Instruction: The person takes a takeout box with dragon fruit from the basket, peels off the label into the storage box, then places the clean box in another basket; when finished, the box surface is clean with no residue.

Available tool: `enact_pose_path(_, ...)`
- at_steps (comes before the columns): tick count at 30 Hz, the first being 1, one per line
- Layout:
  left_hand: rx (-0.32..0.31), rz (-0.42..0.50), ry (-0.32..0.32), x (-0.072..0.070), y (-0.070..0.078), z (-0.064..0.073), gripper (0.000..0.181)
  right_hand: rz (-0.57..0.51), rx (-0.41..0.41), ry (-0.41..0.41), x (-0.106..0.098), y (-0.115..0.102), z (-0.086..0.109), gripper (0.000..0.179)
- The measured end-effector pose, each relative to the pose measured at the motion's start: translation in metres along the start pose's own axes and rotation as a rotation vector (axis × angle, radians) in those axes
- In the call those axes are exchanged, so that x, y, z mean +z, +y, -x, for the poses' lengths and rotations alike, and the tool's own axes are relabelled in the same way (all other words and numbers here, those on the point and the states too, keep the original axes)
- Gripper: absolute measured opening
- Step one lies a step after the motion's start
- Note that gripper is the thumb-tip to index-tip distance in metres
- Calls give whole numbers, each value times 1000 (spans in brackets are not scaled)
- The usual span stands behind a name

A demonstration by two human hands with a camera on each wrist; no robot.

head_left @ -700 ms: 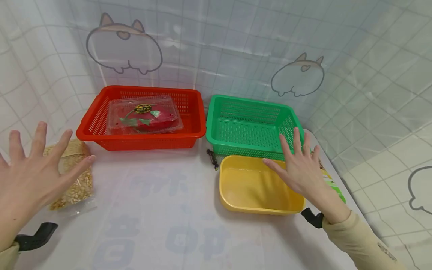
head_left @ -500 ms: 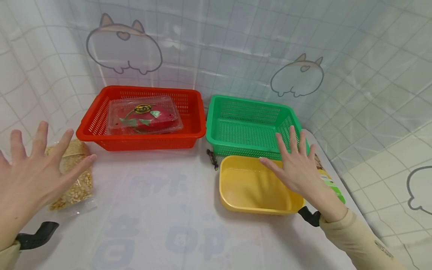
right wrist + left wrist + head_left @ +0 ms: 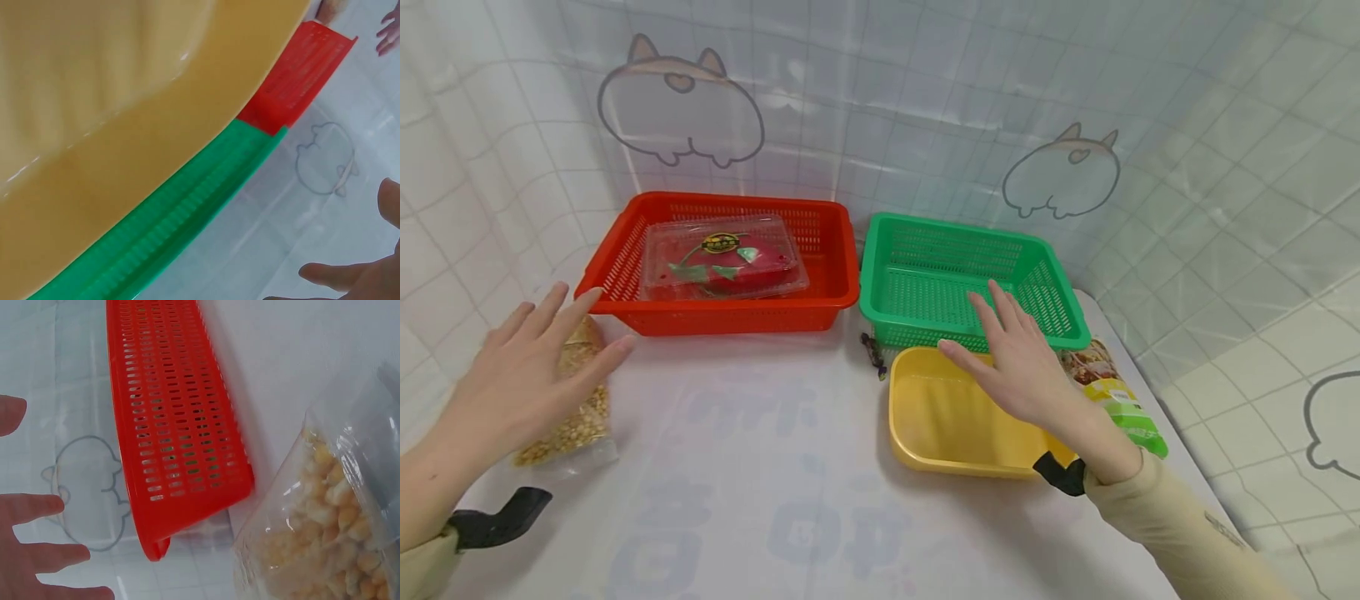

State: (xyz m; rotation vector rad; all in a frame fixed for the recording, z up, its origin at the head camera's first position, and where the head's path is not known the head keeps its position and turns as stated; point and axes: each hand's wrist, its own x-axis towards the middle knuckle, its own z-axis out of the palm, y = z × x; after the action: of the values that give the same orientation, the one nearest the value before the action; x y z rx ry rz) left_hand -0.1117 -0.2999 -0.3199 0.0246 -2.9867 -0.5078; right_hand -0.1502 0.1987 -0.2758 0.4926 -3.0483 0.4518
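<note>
My left hand hovers with spread fingers over a clear bag of corn kernels, partly hiding it. In the left wrist view the kernels show plainly beside the red basket. Above the yellow tub is my right hand, fingers extended and holding nothing. Its fingertips overlap the green basket in the head view. The yellow tub fills much of the right wrist view. Inside the red basket lies a clear plastic box with something pink-red and green in it.
A small dark wrapped item lies left of the yellow tub. On the right, a yellow-and-green packet sits near the table edge. A tile-patterned curtain hangs behind the baskets.
Both hands have shifted: the left moves rightward and its fingers tilt over, the right moves leftward across the tub. More of the yellow-and-green packet shows. The baskets and tub stay put.
</note>
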Motion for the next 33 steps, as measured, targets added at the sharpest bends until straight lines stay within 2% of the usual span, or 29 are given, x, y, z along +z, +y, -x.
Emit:
enact_pose_path(8,52,107,5,-3,4,-7,85,-102,-64,18,-1,-25,-12,87)
enact_pose_path(12,53,170,-37,-7,6,-14,88,-171,-92,14,-3,-39,-20,85)
enact_pose_path(15,21,222,-89,-11,5,-19,89,-247,-98,-11,-3,-48,-29,82)
enact_pose_path(18,1,283,-107,-13,3,-24,87,-330,-85,-36,-1,-55,-39,79)
enact_pose_path(22,14,379,-114,-18,3,-30,83,-425,-72,-69,0,-64,-53,77)
enact_pose_path(26,6,453,-154,-25,6,-39,82,-495,-58,-114,-2,-74,-70,73)
enact_pose_path(33,10,493,-221,-38,11,-60,84,-563,5,-197,-6,-94,-99,63)
